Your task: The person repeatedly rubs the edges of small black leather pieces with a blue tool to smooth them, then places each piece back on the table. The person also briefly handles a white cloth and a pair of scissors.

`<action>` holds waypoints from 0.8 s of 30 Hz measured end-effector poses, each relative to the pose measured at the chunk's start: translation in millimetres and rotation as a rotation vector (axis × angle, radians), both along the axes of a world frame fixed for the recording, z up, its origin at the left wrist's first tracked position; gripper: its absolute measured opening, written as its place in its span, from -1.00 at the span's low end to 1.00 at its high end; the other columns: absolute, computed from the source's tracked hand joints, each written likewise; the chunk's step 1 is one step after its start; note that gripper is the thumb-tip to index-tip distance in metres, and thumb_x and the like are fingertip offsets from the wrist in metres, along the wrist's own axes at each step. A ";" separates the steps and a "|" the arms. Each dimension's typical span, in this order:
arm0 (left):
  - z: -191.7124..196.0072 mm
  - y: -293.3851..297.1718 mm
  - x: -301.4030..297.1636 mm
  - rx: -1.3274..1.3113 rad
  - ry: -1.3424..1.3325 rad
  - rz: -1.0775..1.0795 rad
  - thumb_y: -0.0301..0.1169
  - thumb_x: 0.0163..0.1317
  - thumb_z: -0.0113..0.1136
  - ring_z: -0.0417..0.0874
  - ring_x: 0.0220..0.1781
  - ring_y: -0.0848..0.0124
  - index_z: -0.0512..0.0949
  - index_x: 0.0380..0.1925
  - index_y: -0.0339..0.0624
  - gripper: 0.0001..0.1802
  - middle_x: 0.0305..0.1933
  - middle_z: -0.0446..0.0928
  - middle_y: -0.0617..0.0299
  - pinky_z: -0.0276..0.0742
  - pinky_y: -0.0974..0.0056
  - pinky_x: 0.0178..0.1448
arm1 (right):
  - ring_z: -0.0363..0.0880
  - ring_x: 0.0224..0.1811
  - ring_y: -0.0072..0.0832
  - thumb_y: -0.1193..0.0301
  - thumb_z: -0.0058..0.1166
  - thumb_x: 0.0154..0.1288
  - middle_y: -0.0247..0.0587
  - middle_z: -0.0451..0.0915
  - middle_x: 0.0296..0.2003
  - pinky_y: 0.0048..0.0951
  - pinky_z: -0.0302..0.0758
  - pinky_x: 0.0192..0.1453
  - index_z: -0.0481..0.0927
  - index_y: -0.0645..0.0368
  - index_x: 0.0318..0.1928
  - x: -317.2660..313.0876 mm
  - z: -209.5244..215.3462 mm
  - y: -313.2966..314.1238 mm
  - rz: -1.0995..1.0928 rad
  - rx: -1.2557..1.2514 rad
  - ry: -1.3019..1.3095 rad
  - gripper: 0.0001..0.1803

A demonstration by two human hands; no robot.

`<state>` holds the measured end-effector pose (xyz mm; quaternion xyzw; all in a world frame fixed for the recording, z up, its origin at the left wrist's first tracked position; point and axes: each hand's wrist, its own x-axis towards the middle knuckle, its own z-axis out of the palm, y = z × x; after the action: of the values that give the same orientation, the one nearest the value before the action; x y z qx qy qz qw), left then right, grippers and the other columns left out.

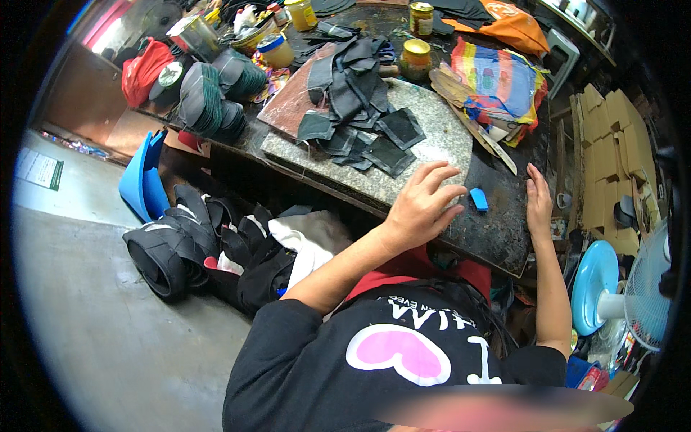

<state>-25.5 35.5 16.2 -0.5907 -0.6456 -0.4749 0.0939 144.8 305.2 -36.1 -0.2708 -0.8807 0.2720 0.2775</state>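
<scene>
Over the near edge of the speckled stone slab (pixel 338 169) is my left hand (pixel 426 204), its fingers loosely bent and apart with nothing visible in them. My right hand (pixel 538 201) rests by the right edge of the dark worktable (pixel 497 241), fingers stretched out and holding nothing I can see. Between the two hands lies a small blue piece (pixel 479 199) on the tabletop, touched by neither. Beyond my left hand, several black cut fabric pieces (pixel 392 155) lie in a loose heap on the slab and on a reddish-brown board (pixel 299 97).
Several jars, including a yellow-lidded one (pixel 416 59), stand toward the back. A colourful striped bag (pixel 497 79) lies at the right. Spools of dark cord (pixel 205 93) crowd the left end. Black rolled material (pixel 169 255) is heaped below. A fan (pixel 648 288) stands at my right.
</scene>
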 end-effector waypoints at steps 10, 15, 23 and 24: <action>-29.1 -65.4 -3.8 -0.106 0.038 0.107 -0.49 -0.04 0.35 0.50 0.11 0.02 0.58 -0.25 -0.17 -0.72 -0.03 0.54 0.07 0.47 0.06 0.15 | 0.38 0.27 -0.21 0.07 -0.28 0.51 -0.05 0.45 0.19 -0.29 0.24 0.36 0.42 0.16 0.24 1.9 -2.3 3.2 0.029 -0.016 -0.013 -0.47; -47.5 -96.1 9.0 -0.129 0.087 0.127 -0.50 -0.06 0.34 0.52 0.09 0.05 0.59 -0.28 -0.18 -0.74 -0.05 0.55 0.08 0.46 0.00 0.19 | 0.34 0.30 -0.23 0.07 -0.31 0.52 -0.08 0.42 0.22 -0.28 0.21 0.37 0.43 0.14 0.24 2.1 -1.1 1.8 0.024 0.004 -0.063 -0.48; -25.7 -97.3 -38.9 -0.054 0.167 0.325 -0.52 -0.06 0.34 0.47 0.12 0.01 0.58 -0.21 -0.16 -0.67 0.03 0.50 0.04 0.42 0.02 0.20 | 0.34 0.29 -0.21 0.11 -0.30 0.52 -0.05 0.43 0.20 -0.29 0.19 0.38 0.42 0.18 0.23 -0.3 -0.1 2.9 0.019 0.032 -0.066 -0.49; -17.9 -90.4 -55.0 -0.043 0.205 0.378 -0.52 -0.05 0.34 0.45 0.14 0.01 0.57 -0.19 -0.16 -0.66 0.06 0.48 0.03 0.39 0.02 0.23 | 0.34 0.28 -0.20 0.10 -0.30 0.52 -0.05 0.43 0.20 -0.29 0.19 0.38 0.42 0.18 0.23 0.2 0.0 2.8 0.003 0.015 -0.083 -0.49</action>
<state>-80.5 -54.9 -1.7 -0.5061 -0.7420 -0.3722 0.2340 145.0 308.1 -36.1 -0.2786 -0.8938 0.2545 0.2425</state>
